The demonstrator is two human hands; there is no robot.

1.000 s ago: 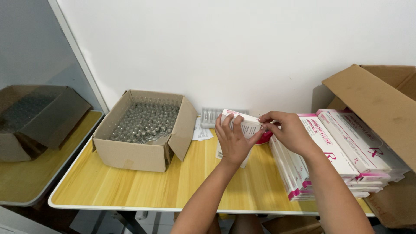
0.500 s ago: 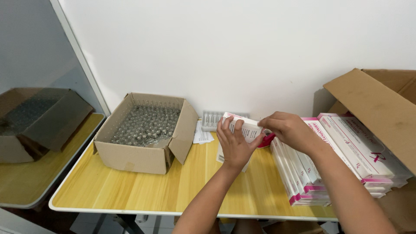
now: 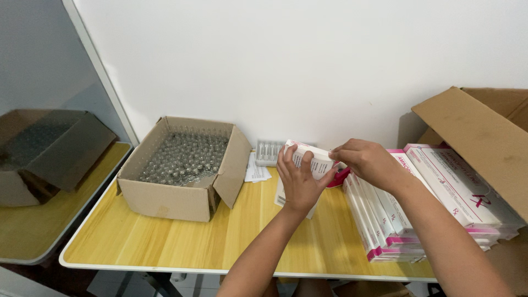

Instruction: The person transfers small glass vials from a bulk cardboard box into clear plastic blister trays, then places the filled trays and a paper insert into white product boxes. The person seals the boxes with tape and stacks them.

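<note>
White carton (image 3: 312,159) is over the table's (image 3: 165,242) far middle. I see left hand (image 3: 300,181) wrapped around it, right hand (image 3: 367,160) pinching its right end. Vial box (image 3: 184,165) sits left.

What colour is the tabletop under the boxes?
The tabletop is light yellow wood grain with a white edge, best seen in the head view.

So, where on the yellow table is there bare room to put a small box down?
The widest bare patch of the table lies along the front edge, below the cardboard box of glass vials and left of the forearms. The right is crowded: stacked white-and-pink cartons fill it. Behind, both hands, left and right, hold a white carton before a vial tray and leaflets.
</note>
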